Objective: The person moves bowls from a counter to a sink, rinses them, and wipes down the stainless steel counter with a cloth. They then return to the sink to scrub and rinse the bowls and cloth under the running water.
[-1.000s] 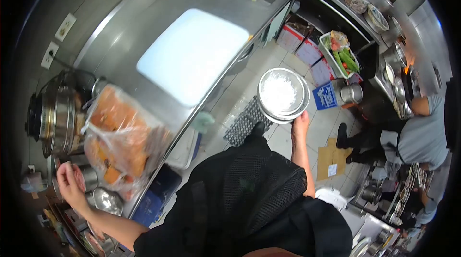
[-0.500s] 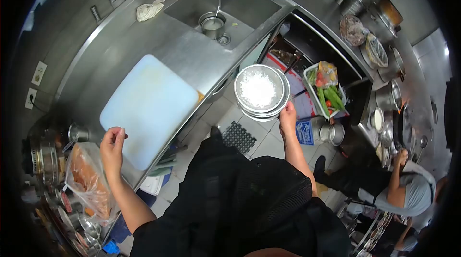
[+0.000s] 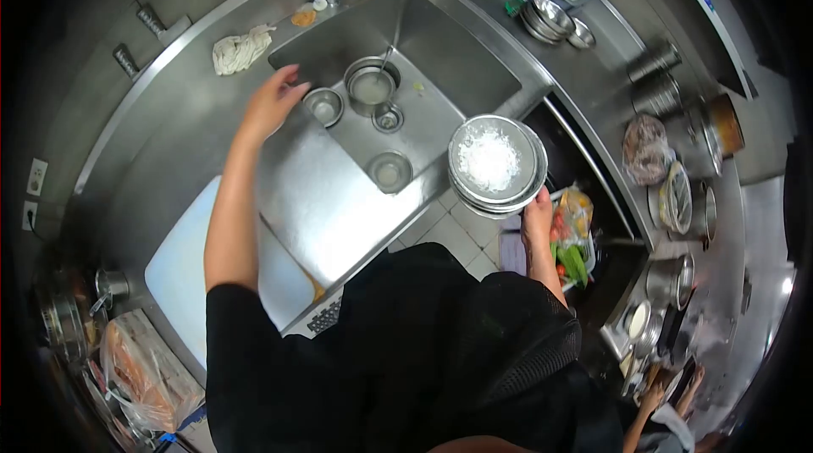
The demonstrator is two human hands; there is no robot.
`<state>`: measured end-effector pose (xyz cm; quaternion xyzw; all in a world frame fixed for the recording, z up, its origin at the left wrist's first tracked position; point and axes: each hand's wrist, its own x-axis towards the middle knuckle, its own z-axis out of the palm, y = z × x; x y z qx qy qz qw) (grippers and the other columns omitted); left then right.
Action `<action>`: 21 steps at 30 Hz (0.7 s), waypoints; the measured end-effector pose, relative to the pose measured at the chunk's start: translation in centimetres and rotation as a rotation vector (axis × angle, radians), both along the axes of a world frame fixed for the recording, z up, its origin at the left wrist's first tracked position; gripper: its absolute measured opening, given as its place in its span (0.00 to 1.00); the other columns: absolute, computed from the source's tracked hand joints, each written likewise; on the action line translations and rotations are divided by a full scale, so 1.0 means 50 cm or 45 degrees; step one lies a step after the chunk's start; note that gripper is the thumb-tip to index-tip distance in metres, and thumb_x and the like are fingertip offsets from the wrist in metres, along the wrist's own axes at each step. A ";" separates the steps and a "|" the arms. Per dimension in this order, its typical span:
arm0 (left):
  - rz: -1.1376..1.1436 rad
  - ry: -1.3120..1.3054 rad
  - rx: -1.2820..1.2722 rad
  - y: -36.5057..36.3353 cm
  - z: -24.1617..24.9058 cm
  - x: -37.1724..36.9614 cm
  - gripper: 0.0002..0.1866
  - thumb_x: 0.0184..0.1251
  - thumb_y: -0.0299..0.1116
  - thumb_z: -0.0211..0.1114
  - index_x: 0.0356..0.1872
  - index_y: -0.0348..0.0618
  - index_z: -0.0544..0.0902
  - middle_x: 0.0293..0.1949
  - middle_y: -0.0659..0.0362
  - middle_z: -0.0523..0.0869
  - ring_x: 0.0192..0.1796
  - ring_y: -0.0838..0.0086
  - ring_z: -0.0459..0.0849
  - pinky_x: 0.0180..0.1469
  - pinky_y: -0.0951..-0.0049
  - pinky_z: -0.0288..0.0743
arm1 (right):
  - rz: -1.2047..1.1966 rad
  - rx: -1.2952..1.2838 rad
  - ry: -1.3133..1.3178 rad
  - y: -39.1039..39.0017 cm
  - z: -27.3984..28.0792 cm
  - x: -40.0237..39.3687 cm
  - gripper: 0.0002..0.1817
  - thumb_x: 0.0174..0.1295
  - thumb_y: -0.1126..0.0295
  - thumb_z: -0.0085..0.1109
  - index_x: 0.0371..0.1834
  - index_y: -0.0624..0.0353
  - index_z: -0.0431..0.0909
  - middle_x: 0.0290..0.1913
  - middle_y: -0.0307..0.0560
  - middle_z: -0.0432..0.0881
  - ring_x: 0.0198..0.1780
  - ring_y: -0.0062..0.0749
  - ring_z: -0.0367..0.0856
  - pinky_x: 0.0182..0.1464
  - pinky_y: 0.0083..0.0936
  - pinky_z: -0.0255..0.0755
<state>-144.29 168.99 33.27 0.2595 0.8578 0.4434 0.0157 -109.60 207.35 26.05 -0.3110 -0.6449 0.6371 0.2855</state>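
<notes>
My right hand (image 3: 537, 218) grips the rim of a stack of round metal bowls (image 3: 495, 207), held level beside the sink's front corner. A heap of white, grainy-looking stuff (image 3: 489, 159) lies in the top one. Over the counter at the sink's left edge, my left hand (image 3: 273, 103) reaches out with fingers apart and nothing in them. Closest to it is a small metal bowl (image 3: 323, 107) inside the sink (image 3: 449, 55). Water runs into a metal pot (image 3: 371, 89) there, and another small bowl (image 3: 390, 172) sits nearer me.
A white cutting board (image 3: 182, 254) lies on the left counter, with a bagged orange-brown item (image 3: 148, 368) beyond it. A crumpled cloth (image 3: 243, 51) rests behind the sink. Vegetables (image 3: 573, 262) sit in an open drawer at right. Another person's hands (image 3: 656, 398) are at the stove side.
My view has turned and moved closer to the sink. My left hand has gone from beside the cutting board to the sink's left edge. The bowl stack travelled along in my right hand.
</notes>
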 end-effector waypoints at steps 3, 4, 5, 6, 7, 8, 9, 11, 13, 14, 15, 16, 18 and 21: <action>0.004 -0.051 -0.157 0.174 -0.009 -0.135 0.37 0.60 0.49 0.64 0.66 0.39 0.64 0.62 0.46 0.71 0.61 0.61 0.74 0.61 0.66 0.67 | 0.040 0.070 -0.046 0.073 -0.015 -0.074 0.07 0.63 0.68 0.56 0.30 0.56 0.72 0.27 0.29 0.72 0.27 0.12 0.65 0.29 0.12 0.59; -0.002 0.092 -0.207 0.225 -0.030 -0.191 0.40 0.58 0.50 0.64 0.67 0.37 0.62 0.65 0.44 0.67 0.66 0.58 0.68 0.66 0.66 0.62 | 0.042 0.105 -0.079 0.089 -0.003 -0.104 0.07 0.63 0.69 0.55 0.28 0.56 0.72 0.26 0.29 0.72 0.27 0.12 0.64 0.29 0.12 0.59; 0.005 0.172 -0.239 0.274 -0.038 -0.236 0.41 0.58 0.50 0.64 0.67 0.35 0.61 0.66 0.43 0.65 0.68 0.56 0.64 0.67 0.67 0.59 | 0.084 0.095 -0.056 0.114 -0.008 -0.135 0.07 0.63 0.69 0.54 0.28 0.56 0.71 0.26 0.29 0.71 0.27 0.12 0.64 0.29 0.12 0.59; 0.039 0.184 -0.237 0.313 -0.021 -0.265 0.41 0.58 0.50 0.64 0.67 0.35 0.61 0.66 0.43 0.65 0.68 0.56 0.64 0.67 0.67 0.59 | 0.125 0.085 -0.034 0.143 -0.017 -0.166 0.07 0.63 0.70 0.54 0.28 0.57 0.71 0.25 0.29 0.71 0.27 0.12 0.64 0.30 0.12 0.59; 0.089 0.193 -0.309 0.354 -0.004 -0.295 0.41 0.59 0.50 0.63 0.67 0.35 0.60 0.66 0.43 0.64 0.68 0.55 0.63 0.68 0.66 0.58 | 0.141 0.082 -0.117 0.180 -0.034 -0.196 0.06 0.63 0.71 0.53 0.28 0.57 0.71 0.25 0.30 0.71 0.27 0.12 0.64 0.30 0.13 0.60; 0.136 0.194 -0.381 0.387 0.007 -0.327 0.40 0.60 0.49 0.62 0.67 0.35 0.59 0.67 0.43 0.63 0.69 0.55 0.63 0.68 0.65 0.57 | 0.172 0.091 -0.149 0.178 0.008 -0.234 0.05 0.63 0.73 0.53 0.29 0.58 0.71 0.25 0.31 0.72 0.27 0.13 0.66 0.31 0.13 0.61; 0.166 0.200 -0.375 0.416 0.006 -0.378 0.40 0.60 0.49 0.62 0.67 0.35 0.59 0.67 0.43 0.63 0.69 0.55 0.63 0.68 0.65 0.57 | 0.208 0.084 -0.132 0.200 0.010 -0.272 0.05 0.62 0.73 0.54 0.29 0.58 0.71 0.25 0.31 0.72 0.27 0.14 0.66 0.31 0.14 0.62; 0.343 0.294 -0.531 0.469 -0.005 -0.461 0.38 0.59 0.47 0.63 0.66 0.35 0.61 0.68 0.45 0.62 0.68 0.54 0.64 0.68 0.64 0.59 | 0.276 0.142 -0.146 0.263 -0.011 -0.332 0.05 0.60 0.72 0.56 0.28 0.59 0.71 0.25 0.31 0.72 0.27 0.16 0.66 0.30 0.16 0.62; 0.399 0.184 -0.621 0.511 -0.026 -0.520 0.39 0.59 0.46 0.63 0.67 0.35 0.59 0.68 0.45 0.61 0.69 0.55 0.62 0.69 0.64 0.59 | 0.396 0.234 -0.318 0.332 -0.033 -0.396 0.09 0.58 0.70 0.57 0.25 0.58 0.69 0.22 0.31 0.68 0.26 0.17 0.64 0.29 0.18 0.60; 0.430 0.078 -0.710 0.526 -0.041 -0.547 0.40 0.59 0.46 0.63 0.67 0.35 0.57 0.69 0.46 0.59 0.69 0.55 0.61 0.69 0.64 0.58 | 0.456 0.307 -0.313 0.359 -0.051 -0.427 0.10 0.58 0.69 0.57 0.24 0.58 0.68 0.22 0.31 0.67 0.26 0.17 0.63 0.28 0.18 0.59; 0.442 0.150 -0.818 0.540 -0.085 -0.563 0.42 0.60 0.47 0.63 0.69 0.36 0.55 0.71 0.47 0.55 0.71 0.57 0.57 0.70 0.64 0.57 | 0.504 0.259 -0.318 0.380 -0.068 -0.464 0.10 0.57 0.70 0.56 0.24 0.58 0.67 0.20 0.34 0.66 0.25 0.18 0.62 0.27 0.21 0.59; 0.460 0.131 -0.831 0.555 -0.118 -0.581 0.42 0.60 0.47 0.63 0.69 0.36 0.55 0.71 0.47 0.55 0.71 0.57 0.57 0.70 0.64 0.57 | 0.530 0.251 -0.327 0.409 -0.078 -0.496 0.10 0.57 0.70 0.56 0.24 0.58 0.67 0.20 0.34 0.66 0.25 0.18 0.62 0.27 0.21 0.59; 0.507 0.066 -0.755 0.585 -0.143 -0.538 0.42 0.60 0.48 0.62 0.69 0.36 0.54 0.72 0.48 0.52 0.73 0.58 0.53 0.71 0.64 0.55 | 0.662 0.434 -0.389 0.431 -0.066 -0.575 0.09 0.57 0.71 0.53 0.23 0.58 0.66 0.20 0.37 0.67 0.24 0.21 0.62 0.27 0.23 0.60; 0.453 0.052 -0.768 0.585 -0.178 -0.531 0.43 0.60 0.49 0.62 0.70 0.38 0.54 0.73 0.51 0.51 0.73 0.60 0.53 0.71 0.66 0.54 | 0.814 0.284 -0.375 0.438 -0.109 -0.711 0.09 0.57 0.72 0.52 0.23 0.59 0.64 0.19 0.40 0.67 0.21 0.24 0.67 0.24 0.26 0.65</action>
